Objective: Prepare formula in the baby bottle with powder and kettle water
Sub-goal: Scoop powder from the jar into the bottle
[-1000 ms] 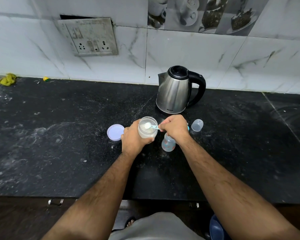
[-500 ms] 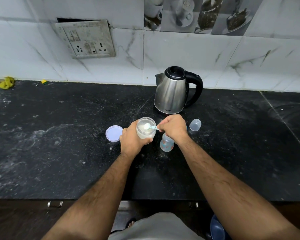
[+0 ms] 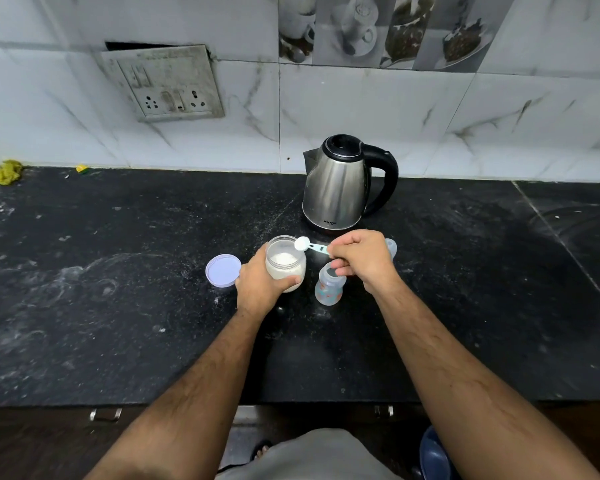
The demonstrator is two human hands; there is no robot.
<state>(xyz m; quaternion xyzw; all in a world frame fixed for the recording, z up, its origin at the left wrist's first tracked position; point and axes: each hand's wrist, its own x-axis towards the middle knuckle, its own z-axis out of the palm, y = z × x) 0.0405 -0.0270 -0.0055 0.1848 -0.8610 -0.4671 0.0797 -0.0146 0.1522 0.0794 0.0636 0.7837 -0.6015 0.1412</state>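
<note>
A person's two bare forearms reach out over a black stone counter [image 3: 118,306] dusted with pale smears. Parts of the scene are hidden. The right hand [image 3: 362,259] covers most of a small clear cap [image 3: 391,247] lying just behind it, so only one edge shows. The fingertips of the left hand [image 3: 260,282] wrap out of sight behind the jar, and only the thumb shows across its front. Small lettering low on the kettle is too fine to read. At the bottom edge, a grey garment, a toe and something dark blue are cut off.

The left hand grips a clear open jar [image 3: 285,263], fingers and thumb curled round its body. The jar is partly filled with white powder [image 3: 284,259]. The right hand pinches the handle of a light blue scoop [image 3: 310,245] between thumb and curled fingers. The bowl of the scoop is heaped with white powder and sits at the jar's far right rim, just to the left of the pinch.

The baby bottle [image 3: 329,285] stands upright and open directly below the right hand's knuckles, just to the right of the jar. It is clear with small coloured prints, and I cannot tell whether anything is inside.

A round lilac lid [image 3: 223,271] lies flat just to the left of the left hand. A steel kettle [image 3: 336,185] with a black handle and closed lid stands beyond both hands, near the marbled wall tiles [image 3: 361,109]. A worn socket panel [image 3: 167,84] is on the wall up to the left, and a yellow rag [image 3: 6,172] lies in the far left corner.
</note>
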